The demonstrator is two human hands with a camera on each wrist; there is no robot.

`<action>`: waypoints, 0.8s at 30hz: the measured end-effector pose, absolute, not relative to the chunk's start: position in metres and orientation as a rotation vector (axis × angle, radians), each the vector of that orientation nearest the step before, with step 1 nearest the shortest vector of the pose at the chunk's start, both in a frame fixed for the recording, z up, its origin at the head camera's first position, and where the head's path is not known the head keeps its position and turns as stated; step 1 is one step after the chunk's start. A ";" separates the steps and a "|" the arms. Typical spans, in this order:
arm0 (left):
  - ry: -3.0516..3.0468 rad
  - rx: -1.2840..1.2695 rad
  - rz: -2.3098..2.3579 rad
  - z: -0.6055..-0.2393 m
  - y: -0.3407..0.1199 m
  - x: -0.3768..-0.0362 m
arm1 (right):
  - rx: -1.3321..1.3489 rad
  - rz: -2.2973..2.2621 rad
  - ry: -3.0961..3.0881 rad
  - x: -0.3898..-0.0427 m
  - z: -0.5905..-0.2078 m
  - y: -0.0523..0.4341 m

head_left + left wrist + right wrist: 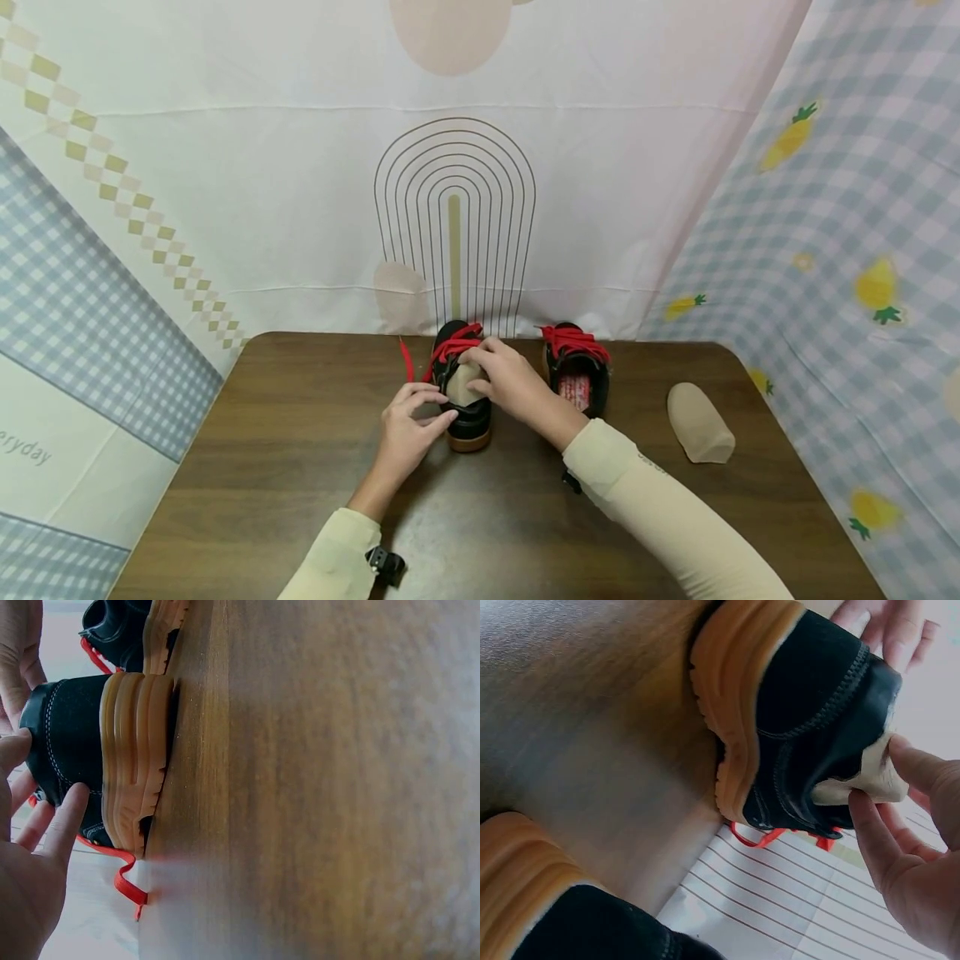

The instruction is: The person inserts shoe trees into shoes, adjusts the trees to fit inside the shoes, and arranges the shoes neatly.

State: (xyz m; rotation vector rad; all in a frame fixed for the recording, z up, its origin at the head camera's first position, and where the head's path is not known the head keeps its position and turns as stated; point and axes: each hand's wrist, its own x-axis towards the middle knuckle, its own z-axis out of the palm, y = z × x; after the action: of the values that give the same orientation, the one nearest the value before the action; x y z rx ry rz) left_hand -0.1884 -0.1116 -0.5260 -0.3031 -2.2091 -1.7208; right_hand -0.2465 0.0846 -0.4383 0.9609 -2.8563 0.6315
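A black shoe [469, 425] with red laces and a tan sole stands on the table, toe toward the wall. My right hand [517, 383] pinches a beige half insole [461, 387] between thumb and fingers at the shoe's opening; in the right wrist view the insole [877, 776] sits partly inside, its lower part hidden. At the heel and side, my left hand [405, 429] touches the collar with thumb and fairly straight fingers. A second black shoe [600, 387] stands to the right, with a red patterned lining showing inside. Farther right lies another beige half insole [699, 423].
The brown wooden table [300, 492] backs onto a white printed cloth [300, 200], close to both shoe toes. A checked cloth [847, 275] hangs at the right. One loose red lace [407, 360] trails left of the nearer shoe.
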 end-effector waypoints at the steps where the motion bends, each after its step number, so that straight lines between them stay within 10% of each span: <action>1: -2.213 -0.303 -1.717 -0.526 -0.112 -0.188 | 0.973 0.611 -2.849 -0.247 -0.440 0.084; 24: -2.232 -0.297 -1.699 -0.516 -0.109 -0.185 | 0.883 0.657 -2.781 -0.248 -0.460 0.075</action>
State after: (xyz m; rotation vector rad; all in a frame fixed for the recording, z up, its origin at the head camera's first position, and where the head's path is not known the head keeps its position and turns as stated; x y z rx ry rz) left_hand -0.1849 -0.1088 -0.5159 -0.2968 -2.2321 -1.6994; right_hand -0.2480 0.0754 -0.4598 0.8827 -2.7812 0.6573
